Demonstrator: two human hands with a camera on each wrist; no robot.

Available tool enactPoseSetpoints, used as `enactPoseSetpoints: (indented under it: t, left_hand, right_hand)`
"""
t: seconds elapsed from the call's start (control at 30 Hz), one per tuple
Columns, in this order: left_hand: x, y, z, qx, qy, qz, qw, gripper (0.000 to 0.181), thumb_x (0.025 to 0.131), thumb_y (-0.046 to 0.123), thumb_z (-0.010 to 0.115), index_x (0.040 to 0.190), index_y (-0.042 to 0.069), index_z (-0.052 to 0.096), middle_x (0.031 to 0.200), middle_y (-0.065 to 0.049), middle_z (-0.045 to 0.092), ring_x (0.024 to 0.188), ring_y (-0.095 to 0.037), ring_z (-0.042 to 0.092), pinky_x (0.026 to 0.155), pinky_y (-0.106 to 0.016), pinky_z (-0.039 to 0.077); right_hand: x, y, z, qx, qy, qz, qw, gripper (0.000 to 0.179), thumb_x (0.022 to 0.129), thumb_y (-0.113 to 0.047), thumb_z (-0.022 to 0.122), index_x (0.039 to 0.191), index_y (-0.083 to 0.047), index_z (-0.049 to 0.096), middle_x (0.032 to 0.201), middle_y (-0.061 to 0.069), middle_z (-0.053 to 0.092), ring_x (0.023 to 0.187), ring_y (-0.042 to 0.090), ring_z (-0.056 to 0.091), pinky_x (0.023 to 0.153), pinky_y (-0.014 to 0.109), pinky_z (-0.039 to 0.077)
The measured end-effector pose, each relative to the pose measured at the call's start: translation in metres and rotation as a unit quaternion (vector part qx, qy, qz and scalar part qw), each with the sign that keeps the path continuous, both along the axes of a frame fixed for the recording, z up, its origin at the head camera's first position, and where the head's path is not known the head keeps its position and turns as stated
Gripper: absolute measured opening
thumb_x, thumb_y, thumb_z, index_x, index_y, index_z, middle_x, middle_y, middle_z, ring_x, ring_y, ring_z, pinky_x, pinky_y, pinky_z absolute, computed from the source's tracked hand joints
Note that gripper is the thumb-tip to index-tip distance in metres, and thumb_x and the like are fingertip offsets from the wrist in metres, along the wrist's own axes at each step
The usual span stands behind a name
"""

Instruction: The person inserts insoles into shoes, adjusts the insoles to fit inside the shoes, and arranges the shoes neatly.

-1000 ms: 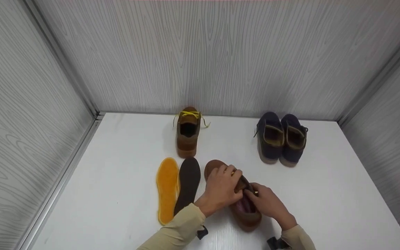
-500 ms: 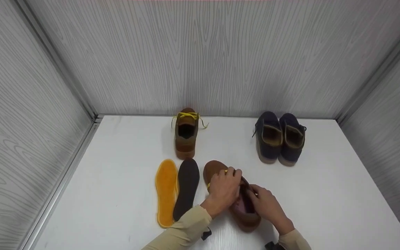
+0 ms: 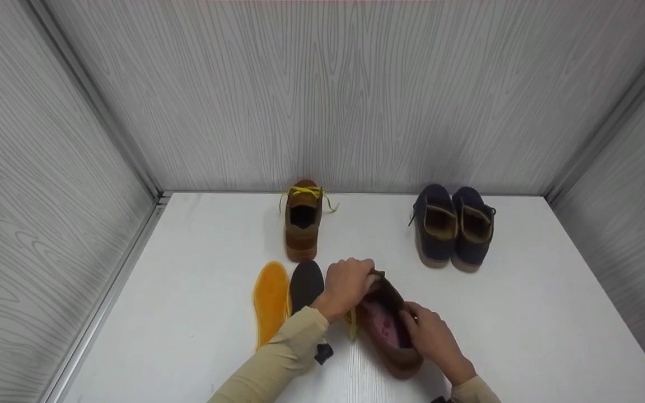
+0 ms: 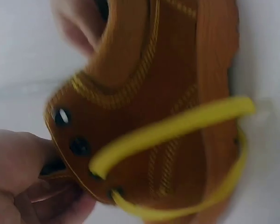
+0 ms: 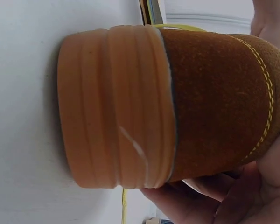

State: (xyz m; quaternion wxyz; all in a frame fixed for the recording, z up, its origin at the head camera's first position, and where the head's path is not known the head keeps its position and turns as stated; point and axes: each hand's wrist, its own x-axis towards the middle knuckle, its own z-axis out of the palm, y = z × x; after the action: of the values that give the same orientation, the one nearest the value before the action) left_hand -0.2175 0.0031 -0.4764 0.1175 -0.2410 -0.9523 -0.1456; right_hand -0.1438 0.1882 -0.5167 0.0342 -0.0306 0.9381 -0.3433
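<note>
Nearest: brown suede shoe (image 4: 144, 119) low in the head view, sole down on the white table (image 3: 205, 235), heel toward the person, toe angled off to the left. Right hand (image 3: 431, 334) grips its right-hand collar near the heel, thumb at the inner edge, fingers outside. Left hand (image 3: 346, 284) pinches what looks like the tongue, farther forward. Main change: half a second ago that hand lay across the lacing and covered much of the mouth; now it has shifted left and ahead, drawing the flap with it. Mouth reads wider, pink lining (image 3: 383, 324) with red marks in plain view; a yellow lace (image 4: 172, 133) hangs loose down the side. Judged from this, the inside is easier to reach, both hands sharing the spread. Just left, partly behind the forearm, orange insole (image 3: 271, 296) beside dark insole (image 3: 305, 282). Beyond, a second brown shoe (image 3: 302, 243), yellow-laced, unhandled. Far right, two navy shoes (image 3: 436, 246) side by side. Wood-grain panel (image 3: 322, 95) behind all.
</note>
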Motion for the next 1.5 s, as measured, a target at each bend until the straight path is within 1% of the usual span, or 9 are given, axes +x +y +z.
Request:
enactPoseSetpoints:
  t: [0.13,0.37,0.77,0.93,1.07,1.13,1.2,1.37,1.5]
  left_hand:
    - [-0.014,-0.015,-0.014,0.081,-0.049,0.002,0.9955,0.022,0.090,0.036,0.064,0.084,0.016,0.069,0.071,0.004,0.063,0.059,-0.013,0.053,0.052,-0.029,0.042]
    - [-0.031,-0.028,-0.038,0.156,-0.134,0.029,0.9782,0.025,0.087,0.039,0.068,0.082,0.015,0.071,0.074,0.006,0.063,0.066,-0.011,0.054,0.059,-0.029,0.043]
    - [-0.029,-0.038,-0.043,0.185,-0.211,0.078,0.9565,0.033,0.081,0.039,0.074,0.081,0.014,0.053,0.075,0.004,0.054,0.070,-0.015,0.051,0.062,-0.030,0.041]
    - [-0.024,-0.035,-0.045,0.193,-0.207,0.104,0.9534,0.038,0.086,0.049,0.065,0.090,0.013,0.052,0.074,0.001,0.056,0.066,-0.017,0.051,0.060,-0.031,0.042]
    - [-0.011,-0.029,-0.046,0.250,-0.151,0.155,0.9437,0.040,0.093,0.052,0.051,0.099,0.012,0.045,0.069,0.000,0.054,0.058,-0.018,0.050,0.054,-0.034,0.040]
    - [0.003,-0.025,-0.043,0.289,-0.121,0.168,0.9345,0.041,0.095,0.053,0.045,0.100,0.013,0.041,0.067,0.001,0.051,0.056,-0.017,0.049,0.052,-0.033,0.039]
    - [0.023,-0.021,-0.040,0.305,-0.112,0.157,0.9324,0.044,0.094,0.058,0.042,0.097,0.014,0.040,0.063,0.002,0.047,0.053,-0.016,0.046,0.049,-0.032,0.036]
    - [0.071,-0.011,-0.034,0.229,-0.181,0.108,0.9503,0.060,0.079,0.078,0.045,0.088,0.018,0.040,0.065,0.005,0.041,0.055,-0.011,0.041,0.048,-0.028,0.032]
    - [0.082,-0.005,-0.037,0.184,-0.160,0.097,0.9648,0.051,0.079,0.064,0.062,0.086,0.018,0.041,0.072,0.006,0.040,0.061,-0.011,0.042,0.051,-0.028,0.033]
  right_hand:
    - [0.000,-0.001,-0.003,-0.001,-0.002,0.003,1.0000,0.029,0.098,-0.019,0.052,0.119,-0.002,0.063,0.107,0.011,0.067,0.094,0.025,0.064,0.079,0.046,0.049]
    - [0.000,0.001,-0.002,-0.002,0.005,0.012,0.9999,0.027,0.098,-0.017,0.052,0.118,-0.002,0.063,0.109,0.012,0.067,0.097,0.026,0.063,0.081,0.047,0.048]
    - [0.000,-0.004,-0.001,-0.006,0.002,0.020,0.9998,0.028,0.098,-0.016,0.052,0.118,-0.001,0.062,0.110,0.012,0.066,0.096,0.024,0.062,0.081,0.046,0.048]
    - [0.000,0.001,-0.002,-0.006,0.010,0.008,0.9999,0.026,0.098,-0.016,0.052,0.117,-0.001,0.063,0.107,0.010,0.067,0.093,0.021,0.062,0.080,0.045,0.048]
    - [0.001,0.005,-0.003,-0.012,0.008,0.006,0.9999,0.027,0.098,-0.015,0.052,0.117,-0.001,0.063,0.107,0.011,0.067,0.093,0.022,0.063,0.081,0.045,0.048]
    - [0.001,0.006,-0.002,-0.014,0.004,0.005,0.9999,0.028,0.098,-0.015,0.052,0.118,0.000,0.063,0.108,0.012,0.067,0.096,0.024,0.063,0.083,0.046,0.048]
    - [0.001,0.005,-0.002,-0.016,-0.004,0.006,0.9999,0.028,0.097,-0.016,0.052,0.118,0.001,0.063,0.108,0.012,0.067,0.097,0.024,0.063,0.083,0.046,0.048]
    - [-0.001,0.003,0.003,0.011,-0.011,0.004,0.9999,0.029,0.095,-0.020,0.057,0.114,-0.001,0.067,0.100,0.007,0.068,0.078,0.015,0.060,0.069,0.040,0.050]
    - [-0.003,0.003,0.006,0.022,-0.002,0.005,0.9997,0.025,0.093,-0.023,0.059,0.106,-0.006,0.071,0.085,0.000,0.067,0.064,0.012,0.051,0.058,0.034,0.044]
